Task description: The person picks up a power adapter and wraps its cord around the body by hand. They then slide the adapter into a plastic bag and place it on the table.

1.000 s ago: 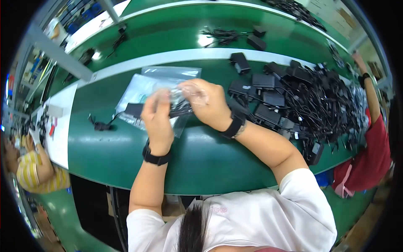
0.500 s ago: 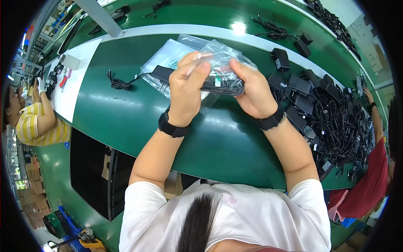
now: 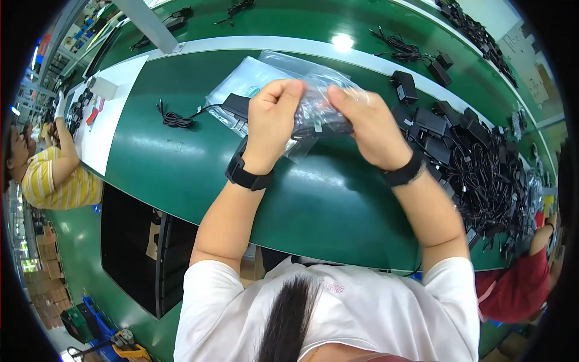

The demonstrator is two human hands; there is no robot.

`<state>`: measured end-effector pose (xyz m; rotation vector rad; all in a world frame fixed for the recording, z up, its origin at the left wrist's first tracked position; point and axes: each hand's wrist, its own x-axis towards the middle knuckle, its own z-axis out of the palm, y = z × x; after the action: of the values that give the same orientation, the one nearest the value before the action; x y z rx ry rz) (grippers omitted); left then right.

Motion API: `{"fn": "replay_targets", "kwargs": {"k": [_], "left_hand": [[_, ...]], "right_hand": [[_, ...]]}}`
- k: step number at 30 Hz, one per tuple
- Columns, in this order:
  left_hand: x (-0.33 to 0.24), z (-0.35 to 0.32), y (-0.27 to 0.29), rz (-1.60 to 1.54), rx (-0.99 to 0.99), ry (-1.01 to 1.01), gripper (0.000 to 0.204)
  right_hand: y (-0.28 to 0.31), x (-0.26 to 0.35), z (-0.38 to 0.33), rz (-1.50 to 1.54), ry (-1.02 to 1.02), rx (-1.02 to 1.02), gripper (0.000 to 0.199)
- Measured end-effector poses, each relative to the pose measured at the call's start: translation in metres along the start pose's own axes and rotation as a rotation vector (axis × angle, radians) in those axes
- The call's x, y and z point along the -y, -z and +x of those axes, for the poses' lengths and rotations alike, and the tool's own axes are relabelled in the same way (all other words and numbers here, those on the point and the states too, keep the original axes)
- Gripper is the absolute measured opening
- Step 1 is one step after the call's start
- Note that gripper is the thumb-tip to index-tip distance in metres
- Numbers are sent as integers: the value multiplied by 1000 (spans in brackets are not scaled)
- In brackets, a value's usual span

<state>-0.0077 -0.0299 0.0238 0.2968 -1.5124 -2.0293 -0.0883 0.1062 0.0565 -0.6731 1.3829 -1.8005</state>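
Between my two hands is a clear plastic bag (image 3: 315, 108) with a black power adapter and its coiled cable inside. My left hand (image 3: 274, 114) pinches the bag's left side between thumb and fingers. On the other side, my right hand (image 3: 374, 123) grips the bag's right part, its fingers slightly smeared by motion. Beneath and behind them lies a stack of flat clear bags (image 3: 241, 78) on the green table. Another black adapter (image 3: 235, 105) rests on the stack beside my left hand, and its coiled cord (image 3: 176, 116) stretches out to the left.
A large heap of black adapters and cables (image 3: 476, 163) covers the table at right. A grey post (image 3: 148, 27) rises at the back left. More adapters (image 3: 440, 69) sit on the far green surface. One person in yellow stripes (image 3: 57, 172) works at left, another in a red sleeve (image 3: 522, 289) at right.
My right hand has moved a little to the right, and the bag's top is drawn tighter between my hands. The co-worker's arm at right has pulled back toward the near side.
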Motion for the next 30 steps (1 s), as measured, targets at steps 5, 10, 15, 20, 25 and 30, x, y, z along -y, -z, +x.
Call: {"fn": "replay_targets", "kwargs": {"k": [5,10,15,20,25,30], "left_hand": [[0,-3,7,379,9,-262,10],[-6,10,2,81,-240,109,28],[-17,6,15,273,-310,-194,35],[-5,7,17,714,-237,-571,29],[-5,6,9,840,-186,-654,22],[-2,5,14,846,-194,-617,22]], "right_hand": [[10,40,11,-35,-448,323,50],[32,24,58,-318,-204,234,29],[123,25,192,-1782,814,-226,24],[212,-10,258,-2065,17,-472,35],[243,26,252,-1690,128,-337,65],[312,78,175,-2123,-457,-398,45]]}}
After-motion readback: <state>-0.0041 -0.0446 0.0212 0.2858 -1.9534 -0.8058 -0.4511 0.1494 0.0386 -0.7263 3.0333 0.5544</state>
